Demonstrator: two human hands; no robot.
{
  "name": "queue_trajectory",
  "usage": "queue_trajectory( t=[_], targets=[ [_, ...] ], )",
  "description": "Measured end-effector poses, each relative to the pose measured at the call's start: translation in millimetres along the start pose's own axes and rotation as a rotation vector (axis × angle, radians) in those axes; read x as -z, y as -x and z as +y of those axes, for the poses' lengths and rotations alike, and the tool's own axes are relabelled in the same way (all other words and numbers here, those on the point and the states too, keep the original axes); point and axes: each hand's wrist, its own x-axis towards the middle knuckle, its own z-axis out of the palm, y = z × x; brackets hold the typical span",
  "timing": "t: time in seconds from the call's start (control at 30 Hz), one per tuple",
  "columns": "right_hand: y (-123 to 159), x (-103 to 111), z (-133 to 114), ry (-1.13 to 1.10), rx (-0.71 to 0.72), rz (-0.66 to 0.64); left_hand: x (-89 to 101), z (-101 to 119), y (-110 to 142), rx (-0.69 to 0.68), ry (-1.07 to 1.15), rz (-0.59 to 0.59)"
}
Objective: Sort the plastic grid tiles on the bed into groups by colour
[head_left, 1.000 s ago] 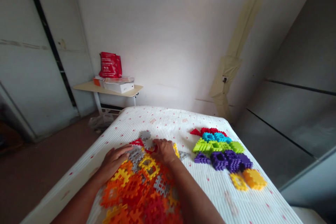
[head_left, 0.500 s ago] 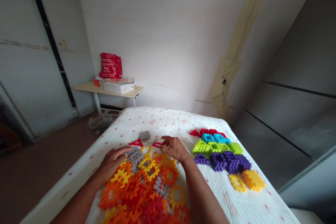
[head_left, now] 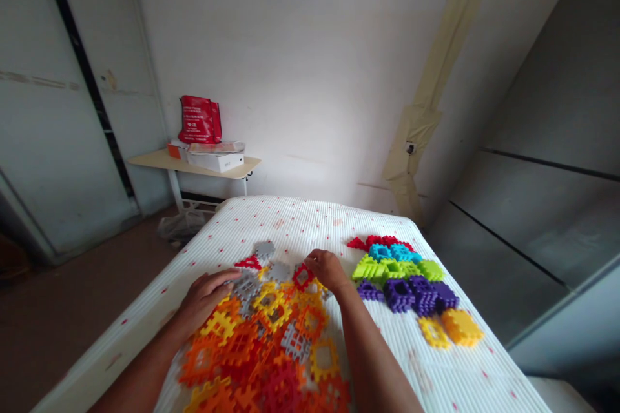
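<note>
My right hand (head_left: 327,270) pinches a red square frame piece (head_left: 303,277) by its edge, at the far right of a loose pile of interlocking plastic pieces (head_left: 242,343). The piece's square opening faces me. My left hand (head_left: 206,293) rests at the pile's left edge with fingers stretched out, the tips by grey lattice pieces (head_left: 248,289). Between the hands lie a red triangular piece (head_left: 248,262) and a grey plate (head_left: 279,271). Another grey plate (head_left: 264,249) lies just beyond them. Orange, yellow, red and grey pieces overlap in the pile.
On the right of the striped bed cover (head_left: 310,219), pieces are grouped by colour: red (head_left: 385,242), light blue (head_left: 401,252), green (head_left: 387,269), purple (head_left: 422,295) and yellow (head_left: 462,327). A side table (head_left: 145,159) holds boxes and a red bag (head_left: 200,119).
The red piece in my right hand has turned from nearly edge-on to show its square opening. A grey plate near it now shows its flat face. My left hand has hardly moved.
</note>
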Motion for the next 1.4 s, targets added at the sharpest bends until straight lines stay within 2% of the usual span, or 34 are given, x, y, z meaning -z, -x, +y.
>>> queue_trajectory(
  t=[0.17,0.33,0.47,0.63,0.77,0.9,1.03,1.2,1.4],
  targets=[
    [0.2,2.7,-4.7,0.147,-0.043,0.147,-1.8,-9.8,-2.3,-0.016,0.002,0.003],
    [6.7,5.3,-12.2,0.242,0.041,0.034,-1.9,-12.0,-3.2,-0.035,-0.023,0.002],
    [10.6,-2.7,-16.2,0.401,0.035,-0.016,-1.4,-9.5,-2.8,-0.038,-0.025,0.014],
    [11.2,-6.3,-15.9,0.479,0.065,-0.027,-1.1,-7.0,-2.4,-0.046,-0.040,0.023],
    [9.5,0.0,-10.2,0.463,0.068,0.037,-0.3,-3.3,-1.9,-0.054,-0.048,0.019],
    [5.4,0.4,1.8,0.501,-0.002,0.160,-0.5,-3.9,-2.4,-0.065,-0.052,0.007],
    [1.4,-5.0,11.3,0.527,-0.094,0.197,-1.0,-8.5,-3.7,-0.080,-0.063,0.024],
    [1.3,-4.5,10.9,0.492,-0.233,0.287,0.5,-10.4,-3.8,-0.076,-0.070,0.001],
    [1.6,-8.4,13.3,0.483,-0.293,0.220,2.3,-12.8,-3.9,-0.061,-0.082,-0.018]
  ],
)
